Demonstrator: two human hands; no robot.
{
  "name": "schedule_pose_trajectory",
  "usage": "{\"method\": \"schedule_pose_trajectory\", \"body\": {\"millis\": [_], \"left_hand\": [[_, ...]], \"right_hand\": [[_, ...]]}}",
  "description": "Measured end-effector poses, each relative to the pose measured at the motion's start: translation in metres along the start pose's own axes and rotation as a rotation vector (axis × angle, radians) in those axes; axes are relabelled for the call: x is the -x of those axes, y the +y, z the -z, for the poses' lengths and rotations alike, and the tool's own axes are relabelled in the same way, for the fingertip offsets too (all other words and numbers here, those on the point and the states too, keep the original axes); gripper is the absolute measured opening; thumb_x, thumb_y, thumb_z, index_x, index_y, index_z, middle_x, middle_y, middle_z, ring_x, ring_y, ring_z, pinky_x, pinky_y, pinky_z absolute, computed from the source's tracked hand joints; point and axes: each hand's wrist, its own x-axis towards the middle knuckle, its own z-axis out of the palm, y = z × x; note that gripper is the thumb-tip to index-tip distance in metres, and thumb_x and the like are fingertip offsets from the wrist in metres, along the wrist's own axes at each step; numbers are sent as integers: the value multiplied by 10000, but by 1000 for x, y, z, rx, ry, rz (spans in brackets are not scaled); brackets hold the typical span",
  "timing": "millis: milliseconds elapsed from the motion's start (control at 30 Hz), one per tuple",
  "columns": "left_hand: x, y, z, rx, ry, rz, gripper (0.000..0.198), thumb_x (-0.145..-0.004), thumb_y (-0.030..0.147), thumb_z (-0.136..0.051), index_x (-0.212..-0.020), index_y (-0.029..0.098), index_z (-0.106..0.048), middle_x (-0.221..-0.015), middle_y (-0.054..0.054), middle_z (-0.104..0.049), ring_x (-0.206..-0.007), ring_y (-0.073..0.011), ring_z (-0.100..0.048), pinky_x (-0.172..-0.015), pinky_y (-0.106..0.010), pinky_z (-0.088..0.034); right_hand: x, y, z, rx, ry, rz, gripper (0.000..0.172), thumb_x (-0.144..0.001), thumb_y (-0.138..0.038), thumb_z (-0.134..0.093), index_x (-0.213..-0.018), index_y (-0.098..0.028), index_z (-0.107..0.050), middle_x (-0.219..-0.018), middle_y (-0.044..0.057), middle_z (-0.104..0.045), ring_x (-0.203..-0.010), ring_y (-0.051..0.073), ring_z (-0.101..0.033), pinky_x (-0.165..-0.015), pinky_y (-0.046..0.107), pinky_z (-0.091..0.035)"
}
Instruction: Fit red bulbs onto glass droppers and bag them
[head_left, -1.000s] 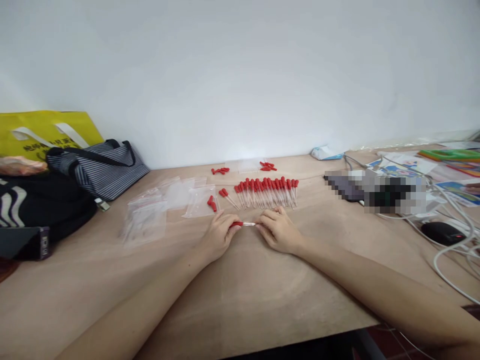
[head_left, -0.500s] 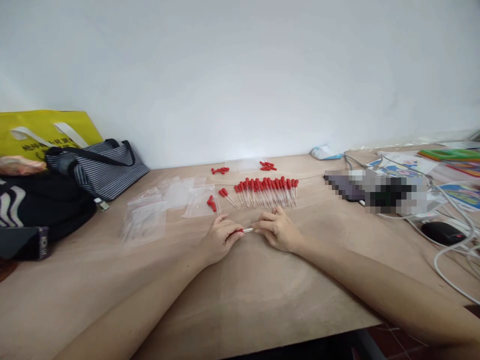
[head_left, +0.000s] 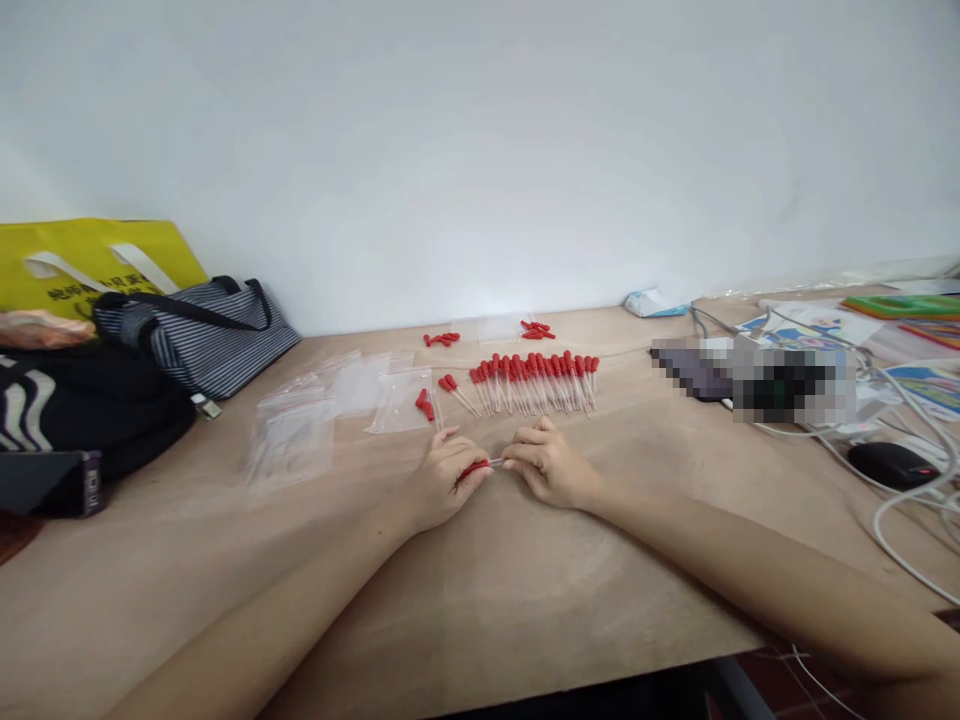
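My left hand (head_left: 448, 482) is closed around a red rubber bulb (head_left: 472, 468), which shows between thumb and fingers. From its end a thin clear tube (head_left: 497, 462) runs across to my right hand (head_left: 551, 465), whose fingertips pinch it. How far the tube sits inside the bulb is hidden by my fingers. Just beyond both hands lies a row of several red-topped droppers (head_left: 532, 372), tips toward me. A small group of droppers (head_left: 448, 383) rests left of that row. Loose red bulbs (head_left: 424, 405) lie by a clear plastic bag (head_left: 391, 402), near my left fingertips.
More red bulbs (head_left: 442, 340) and another pile of bulbs (head_left: 537, 330) lie near the wall. Clear zip bags (head_left: 292, 435) spread on the left, before a striped bag (head_left: 217, 335) and a black bag (head_left: 112, 410). Cables and a mouse (head_left: 892, 464) occupy the right side.
Both hands stay close together over the same spot. Slightly more of the red bulb shows in my left hand's grip. The view has shifted very slightly.
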Motion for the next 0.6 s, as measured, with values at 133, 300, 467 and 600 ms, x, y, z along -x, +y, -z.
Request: {"method": "schedule_pose_trajectory", "body": {"millis": [133,300,467,600], "left_hand": [[0,1,0,11,-19,-10,176,-833,241,-398,-748,186,-542,-713,-5,-622,-722,-134,-569,-924,-387,-294],[-1,-2,0,2,-18,8,185,-841,242,-395,-765,186,-553,-737,-11,-636,-757,-143,-573,-929,-401,-265],[-1,-6,6,-44,-4,41,182,-842,254,-413,-789,205,-580,-778,-7,-655,-830,-160,-566,-961,-428,-198],[0,-15,11,-143,59,132,170,-822,321,-463,-893,235,-591,-914,-27,-637,-930,-192,-534,-954,-425,-213]], "right_hand": [[-3,0,-3,-15,-16,13,246,-870,-218,-372,-824,-158,-605,-726,40,-567,-687,127,-494,-676,281,-281],[-5,-1,-2,-7,-47,2,253,-880,-226,-363,-867,-148,-604,-736,43,-565,-706,130,-492,-668,273,-285],[-4,-3,10,122,-98,21,227,-866,-246,-406,-947,-180,-608,-773,45,-577,-760,151,-485,-669,284,-267],[-2,0,12,158,-86,-40,199,-838,-224,-441,-924,-183,-615,-775,51,-600,-768,164,-503,-668,292,-273]]}}
